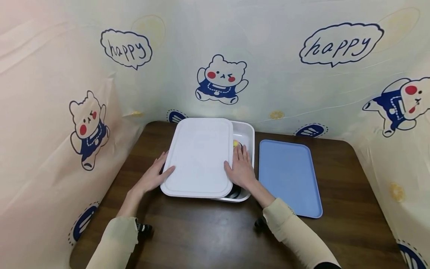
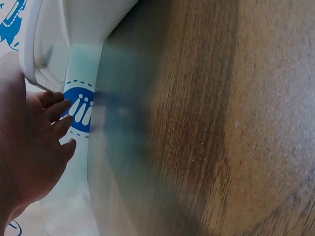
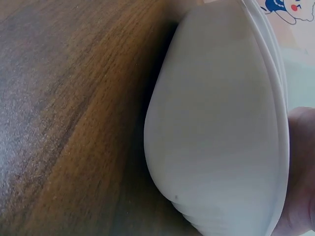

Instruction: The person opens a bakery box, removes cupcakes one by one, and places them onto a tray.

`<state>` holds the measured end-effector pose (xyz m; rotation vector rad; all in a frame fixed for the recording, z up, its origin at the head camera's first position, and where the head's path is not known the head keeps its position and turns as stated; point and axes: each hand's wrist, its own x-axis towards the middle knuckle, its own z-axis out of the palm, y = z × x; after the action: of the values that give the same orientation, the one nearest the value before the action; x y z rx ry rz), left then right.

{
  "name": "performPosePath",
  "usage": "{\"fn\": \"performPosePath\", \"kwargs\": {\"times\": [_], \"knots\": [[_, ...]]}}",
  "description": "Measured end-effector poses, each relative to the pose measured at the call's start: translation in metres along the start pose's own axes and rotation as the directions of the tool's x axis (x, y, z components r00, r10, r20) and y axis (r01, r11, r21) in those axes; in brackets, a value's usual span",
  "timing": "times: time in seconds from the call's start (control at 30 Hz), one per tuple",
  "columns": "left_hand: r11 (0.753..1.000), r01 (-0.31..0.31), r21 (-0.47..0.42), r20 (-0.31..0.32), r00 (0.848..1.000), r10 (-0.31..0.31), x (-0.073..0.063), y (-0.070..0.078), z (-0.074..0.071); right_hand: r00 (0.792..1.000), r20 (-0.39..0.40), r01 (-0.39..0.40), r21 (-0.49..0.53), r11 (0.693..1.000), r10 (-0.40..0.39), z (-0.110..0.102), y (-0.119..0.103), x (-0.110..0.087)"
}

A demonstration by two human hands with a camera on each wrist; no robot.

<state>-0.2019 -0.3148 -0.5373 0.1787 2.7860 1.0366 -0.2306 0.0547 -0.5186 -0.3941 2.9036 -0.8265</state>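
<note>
A white lid (image 1: 201, 157) lies shifted left over a white storage bin (image 1: 248, 130), so a strip of the bin's inside shows along the right. My left hand (image 1: 155, 173) holds the lid's left edge, thumb on top. In the left wrist view, the fingers (image 2: 59, 118) reach below the rim. My right hand (image 1: 240, 168) is at the lid's right edge, its thumb over the edge and its fingers above the bin's opening. Beside those fingertips a small yellow item (image 1: 236, 143) shows in the bin. Dark curved items (image 1: 234, 192) sit at its near end, mostly hidden.
To the right of the bin a blue tray (image 1: 289, 177) lies flat on the dark wooden table (image 1: 201, 231). A printed curtain (image 1: 268, 82) with bear drawings hangs close behind the table and along both sides.
</note>
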Motion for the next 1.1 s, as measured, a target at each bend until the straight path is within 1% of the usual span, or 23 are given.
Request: {"fn": "performPosePath", "kwargs": {"times": [0.17, 0.23, 0.37, 0.5, 0.6, 0.77, 0.83, 0.9, 1.03, 1.1], "knots": [[0.999, 0.045, 0.001, -0.018, 0.999, -0.045, -0.005, -0.002, -0.007, 0.996, 0.04, 0.074, 0.022, 0.997, -0.075, 0.003, -0.002, 0.005], [0.999, 0.052, 0.01, -0.025, 0.998, -0.051, -0.007, -0.005, -0.011, 0.994, 0.059, 0.093, 0.021, 0.995, -0.094, 0.004, -0.003, 0.006], [0.999, 0.022, 0.024, -0.032, 0.999, -0.022, -0.01, -0.011, -0.014, 0.992, 0.066, 0.107, -0.019, 0.994, -0.106, 0.005, -0.007, 0.008], [1.0, -0.015, 0.022, -0.06, 0.998, 0.017, -0.012, -0.016, -0.015, 0.991, 0.058, 0.123, -0.069, 0.99, -0.119, 0.004, -0.013, 0.011], [1.0, -0.024, 0.02, -0.084, 0.996, 0.026, -0.014, -0.02, -0.019, 0.989, 0.048, 0.14, -0.065, 0.988, -0.137, 0.005, -0.02, 0.014], [0.999, -0.028, 0.014, -0.095, 0.995, 0.029, -0.019, -0.026, -0.029, 0.987, 0.034, 0.156, -0.023, 0.988, -0.155, 0.012, -0.032, 0.019], [1.0, -0.008, 0.017, -0.088, 0.996, 0.009, -0.021, -0.03, -0.033, 0.987, 0.038, 0.155, -0.011, 0.988, -0.154, 0.016, -0.038, 0.02], [0.999, 0.033, 0.02, -0.08, 0.996, -0.031, -0.023, -0.034, -0.038, 0.987, 0.053, 0.155, -0.011, 0.988, -0.154, 0.019, -0.044, 0.021], [0.994, 0.107, 0.006, -0.086, 0.991, -0.106, -0.026, -0.044, -0.049, 0.984, 0.081, 0.158, -0.023, 0.987, -0.156, 0.026, -0.061, 0.023], [0.992, 0.129, -0.005, -0.091, 0.988, -0.128, -0.027, -0.048, -0.055, 0.985, 0.081, 0.153, -0.031, 0.988, -0.15, 0.031, -0.069, 0.024]]}}
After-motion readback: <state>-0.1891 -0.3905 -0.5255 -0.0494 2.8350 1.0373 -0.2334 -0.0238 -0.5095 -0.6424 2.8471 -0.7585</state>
